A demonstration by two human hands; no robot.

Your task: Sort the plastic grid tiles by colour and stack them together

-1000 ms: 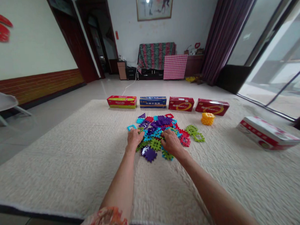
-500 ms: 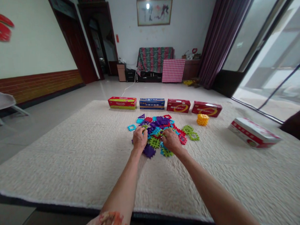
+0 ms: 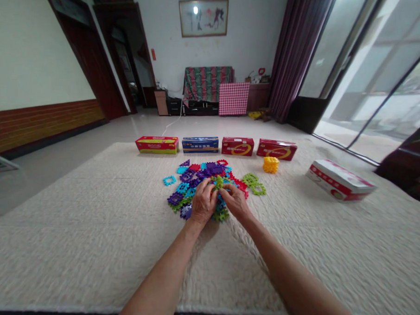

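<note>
My left hand (image 3: 204, 202) and my right hand (image 3: 235, 201) are close together over a heap of interlocking plastic tiles (image 3: 192, 177) in purple, blue, green and red. Between their fingertips they both grip green notched tiles (image 3: 218, 182); how many pieces are there I cannot tell. Fingers on both hands are bent and closed. Right of the heap lie loose green tiles (image 3: 253, 184), one of them a hollow frame. A yellow cube (image 3: 271, 164) built of such tiles stands farther right. The hands hide part of the heap.
A row of boxes stands behind the heap: a red-and-yellow box (image 3: 157, 145), a blue box (image 3: 200, 145) and two dark red boxes (image 3: 238, 146). A white-and-red box (image 3: 340, 179) lies to the right. All rest on a cream quilted cover (image 3: 104, 204).
My hands, apart over the heap before, have come together. Green tiles are now raised between my fingers. The camera's view has turned a little to the right.
</note>
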